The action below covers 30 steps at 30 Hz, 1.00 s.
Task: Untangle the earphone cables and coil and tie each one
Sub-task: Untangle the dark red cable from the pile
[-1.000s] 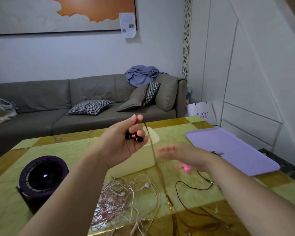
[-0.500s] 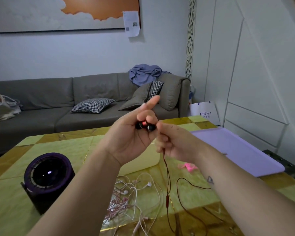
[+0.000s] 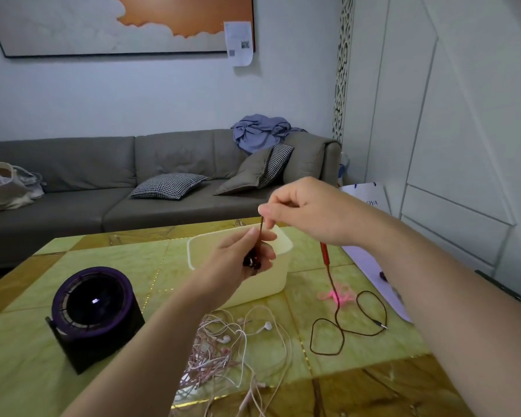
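Above the green table [image 3: 27, 356] both forearms reach forward. The right hand [image 3: 310, 212] is the higher one, its thumb and forefinger pinching the dark red earphone cable [image 3: 324, 254], which hangs down to loose loops on the table. The left hand [image 3: 238, 257], palm turned up, grips the earbuds [image 3: 251, 261] in its curled fingers.
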Each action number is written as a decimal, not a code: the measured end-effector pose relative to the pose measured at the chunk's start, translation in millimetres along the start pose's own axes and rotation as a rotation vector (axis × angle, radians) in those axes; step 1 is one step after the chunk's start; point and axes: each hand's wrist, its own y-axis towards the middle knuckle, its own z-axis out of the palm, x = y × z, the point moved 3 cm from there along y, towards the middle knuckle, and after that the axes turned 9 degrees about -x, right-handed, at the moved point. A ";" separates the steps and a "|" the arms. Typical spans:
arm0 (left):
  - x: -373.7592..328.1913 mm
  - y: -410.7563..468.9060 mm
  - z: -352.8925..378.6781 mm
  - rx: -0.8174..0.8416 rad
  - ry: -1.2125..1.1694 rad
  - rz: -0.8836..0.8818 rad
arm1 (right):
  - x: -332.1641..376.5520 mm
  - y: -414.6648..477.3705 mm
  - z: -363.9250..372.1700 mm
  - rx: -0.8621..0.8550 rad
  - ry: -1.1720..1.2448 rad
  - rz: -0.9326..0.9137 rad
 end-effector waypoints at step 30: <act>-1.0 -0.2 1.4 0.032 -0.091 0.015 | -1.9 -20.5 34.0 0.407 -0.340 0.104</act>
